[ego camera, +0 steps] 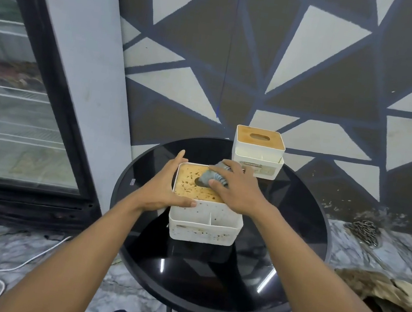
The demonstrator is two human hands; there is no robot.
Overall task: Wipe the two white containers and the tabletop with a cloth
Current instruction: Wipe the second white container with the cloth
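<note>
The fingers (220, 170) of the right hand (237, 190) are curling closed over a bunched grey cloth (211, 176), pressing it onto the spotted wooden lid (195, 185) of the nearer white container (204, 225), right over the lid's oval slot. The left hand (165, 189) is bracing that same container from its left side, fingers spread flat along the wall and the thumb lying across the front rim, gripping the box rather than closing fully. Both bare forearms are reaching in from the bottom of the frame.

The nearer container, its white walls speckled with dark spots and its front pocket split by a divider, is sitting near the middle of a round black glass worktop (207, 284). The second white container (257, 154), with a cleaner wooden lid and an oval opening, is standing at the worktop's far edge, just beyond the right hand and apart from the first.

Behind the worktop, a wall (320, 66) painted in grey, white and brown triangles is rising. A glass-door fridge (20, 101) is standing at left, a white cable (9, 268) is trailing over the marble floor, and a heap of brown material (392, 298) is lying at right.
</note>
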